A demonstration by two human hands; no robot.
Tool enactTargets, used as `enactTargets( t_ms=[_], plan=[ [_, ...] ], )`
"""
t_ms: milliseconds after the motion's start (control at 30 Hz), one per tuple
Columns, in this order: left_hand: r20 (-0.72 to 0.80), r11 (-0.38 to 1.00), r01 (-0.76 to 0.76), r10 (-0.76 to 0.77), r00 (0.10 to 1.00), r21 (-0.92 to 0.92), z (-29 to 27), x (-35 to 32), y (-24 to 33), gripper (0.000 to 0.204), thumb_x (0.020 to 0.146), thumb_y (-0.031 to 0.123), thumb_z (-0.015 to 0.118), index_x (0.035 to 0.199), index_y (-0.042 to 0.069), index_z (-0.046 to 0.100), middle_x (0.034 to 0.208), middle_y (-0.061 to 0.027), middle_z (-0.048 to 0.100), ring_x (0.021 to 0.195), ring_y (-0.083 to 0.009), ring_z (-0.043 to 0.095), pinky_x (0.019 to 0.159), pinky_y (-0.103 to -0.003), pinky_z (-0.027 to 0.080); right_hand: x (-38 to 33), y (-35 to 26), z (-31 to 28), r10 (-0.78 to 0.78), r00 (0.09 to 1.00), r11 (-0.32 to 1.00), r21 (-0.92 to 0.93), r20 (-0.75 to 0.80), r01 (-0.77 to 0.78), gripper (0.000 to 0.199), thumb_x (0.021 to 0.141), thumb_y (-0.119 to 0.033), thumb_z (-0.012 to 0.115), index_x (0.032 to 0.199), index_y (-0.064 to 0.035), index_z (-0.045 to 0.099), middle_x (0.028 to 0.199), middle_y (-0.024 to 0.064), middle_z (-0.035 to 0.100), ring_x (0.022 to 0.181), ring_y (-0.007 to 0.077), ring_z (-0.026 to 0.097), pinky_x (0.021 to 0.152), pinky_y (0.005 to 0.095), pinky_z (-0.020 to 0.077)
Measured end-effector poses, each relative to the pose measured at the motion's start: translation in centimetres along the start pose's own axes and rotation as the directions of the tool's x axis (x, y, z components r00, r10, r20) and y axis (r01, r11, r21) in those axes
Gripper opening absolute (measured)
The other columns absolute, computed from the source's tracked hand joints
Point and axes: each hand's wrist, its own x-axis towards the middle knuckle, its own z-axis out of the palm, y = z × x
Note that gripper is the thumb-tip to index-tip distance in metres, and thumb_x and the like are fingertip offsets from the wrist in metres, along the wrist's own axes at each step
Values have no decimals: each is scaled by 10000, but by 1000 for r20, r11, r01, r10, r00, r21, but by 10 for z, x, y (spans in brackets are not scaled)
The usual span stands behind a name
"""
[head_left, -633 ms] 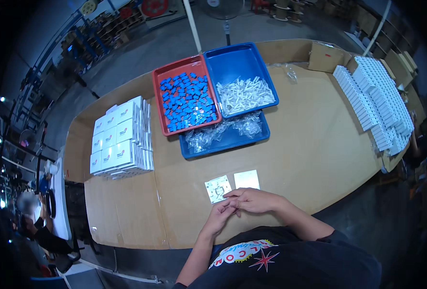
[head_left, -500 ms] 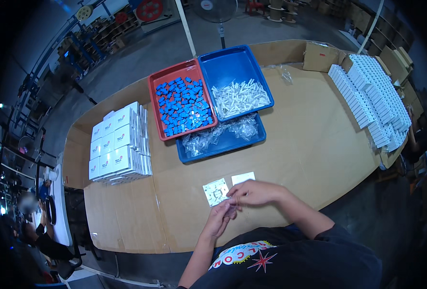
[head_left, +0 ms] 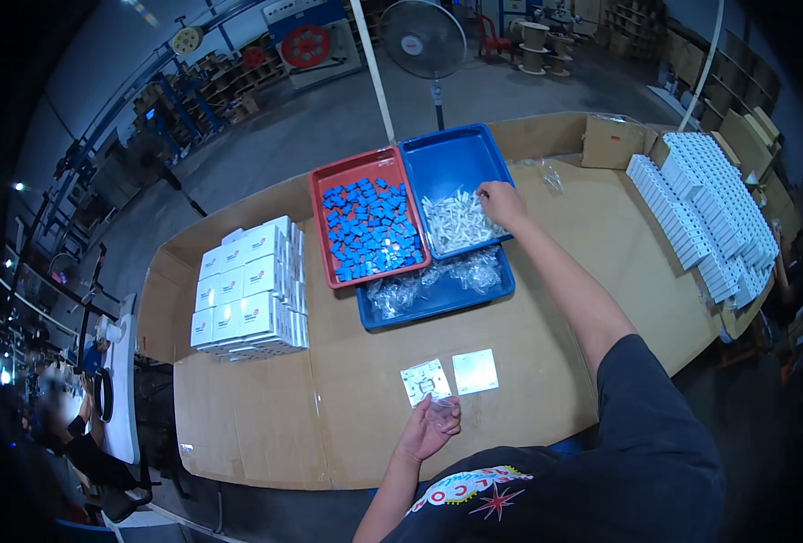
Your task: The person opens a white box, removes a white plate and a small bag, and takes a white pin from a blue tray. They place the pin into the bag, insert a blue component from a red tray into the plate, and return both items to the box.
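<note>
L-hand grip (head_left: 427, 438): closed on a clear plastic bag (head_left: 440, 414), just by the printed white square (head_left: 426, 382). R-hand grip (head_left: 503, 204): placed at the white pieces (head_left: 451, 221) in the upper blue tray (head_left: 449, 160); whether one's held can't be told. Bag's judged v. light, limp, slippery: best taken by its rim. Pieces prob. light, stiff, best pinched singly. Plain white square (head_left: 475, 371) on counter (head_left: 365, 434), prob. thin, best lifted by edges.
</note>
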Motion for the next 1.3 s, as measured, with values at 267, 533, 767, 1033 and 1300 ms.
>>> enactTargets(
  t_ms=[267,533,767,1033,1300],
  plan=[
    [23,1000,-13,14,1000,-13,0,-2,1,573,1104,473,409,1306,-15,633,1074,-105,688,762,-167,527,767,-321,427,4,-4,6,-50,998,993,-108,32,53,109,866,-179,712,934,-117,770,1013,131,715,1015,339,698,884,475,558],
    [-14,999,17,-17,1000,37,-1,2,1,562,1094,492,417,1289,5,619,1073,-100,670,906,-187,565,795,-340,430,1,-3,10,-129,990,984,-128,-59,120,75,907,-146,671,910,-87,718,1027,117,657,991,339,676,853,488,545],
    [-25,1000,4,-3,1000,10,4,1,2,553,1094,460,448,1315,-17,621,1098,-118,683,828,-194,540,831,-339,439,0,-2,2,-159,987,986,-40,24,160,75,899,-138,692,944,-121,751,1067,77,627,1019,309,667,872,462,551],
    [-15,999,32,-32,999,19,4,2,2,566,1094,468,449,1326,-22,612,1121,-116,683,844,-185,539,836,-334,433,14,-5,2,-212,962,963,-128,174,235,68,885,-139,727,925,-126,781,1076,99,627,1048,298,667,887,438,556],
    [7,997,71,-71,997,5,-6,4,4,627,1095,500,400,1422,-10,561,1147,-110,693,935,-208,575,855,-360,430,24,38,8,45,999,950,311,-4,-42,118,917,-164,732,976,-62,747,1065,122,692,897,258,679,784,386,553]
  ],
)
